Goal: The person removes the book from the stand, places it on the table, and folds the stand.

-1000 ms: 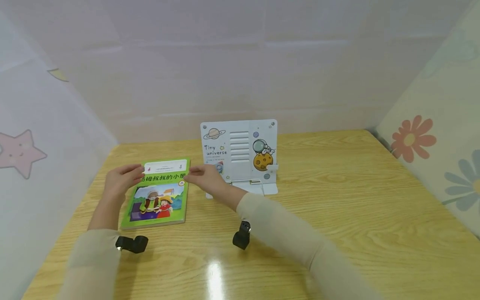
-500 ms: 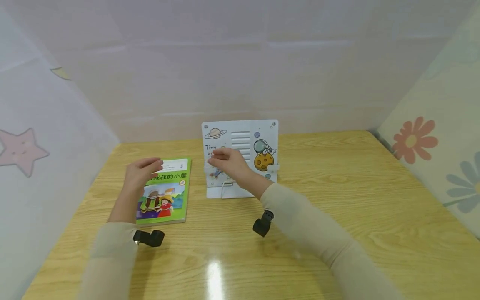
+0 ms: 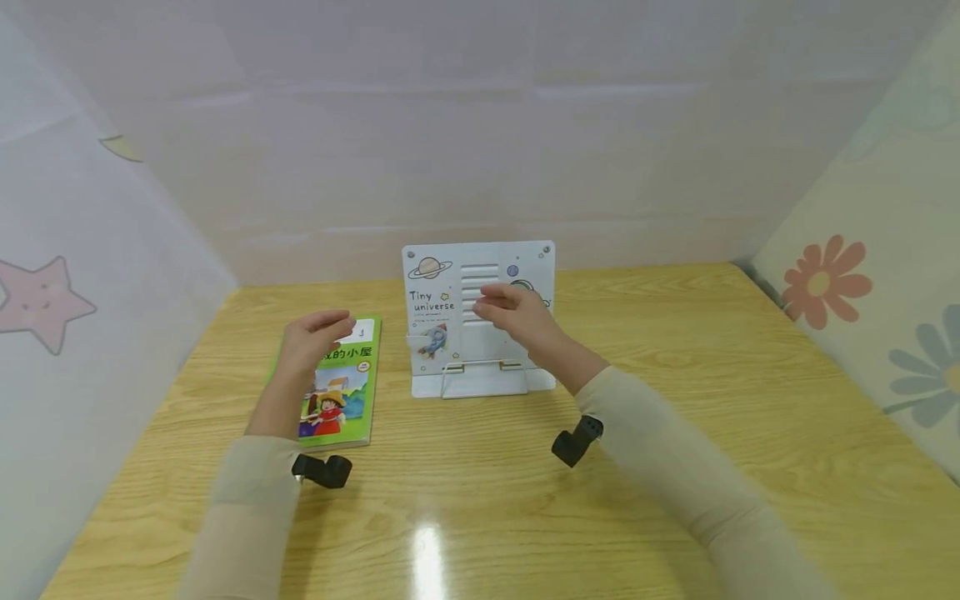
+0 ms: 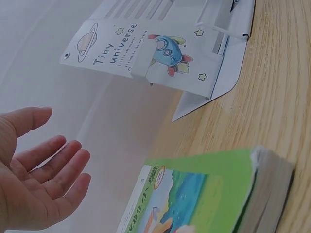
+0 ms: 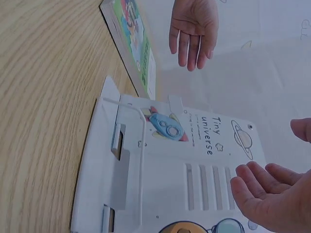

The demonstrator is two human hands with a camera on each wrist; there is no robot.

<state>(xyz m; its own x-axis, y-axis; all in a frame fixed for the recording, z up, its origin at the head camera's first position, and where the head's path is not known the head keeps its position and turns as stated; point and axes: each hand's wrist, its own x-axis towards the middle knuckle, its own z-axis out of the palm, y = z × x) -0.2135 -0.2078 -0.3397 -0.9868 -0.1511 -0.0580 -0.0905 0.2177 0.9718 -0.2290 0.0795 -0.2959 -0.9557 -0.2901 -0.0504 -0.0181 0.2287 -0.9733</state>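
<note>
Ur L hand [image 3: 311,340] hangs over the green book [image 3: 351,387], fingers loosely spread; book's flat nr the desk's [image 3: 690,367] left edge. Ur R hand [image 3: 527,323] is in front of the white stand [image 3: 471,346], fingers relaxed, thumb apart; stand's propped up nr the back edge, abt mid.

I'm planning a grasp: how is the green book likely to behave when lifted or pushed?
The green book will probably feel fairly stiff when lifted, since its page edges look thick in the left wrist view. Lying flat on the table, it seems more apt to slide than to roll or tip.
</note>
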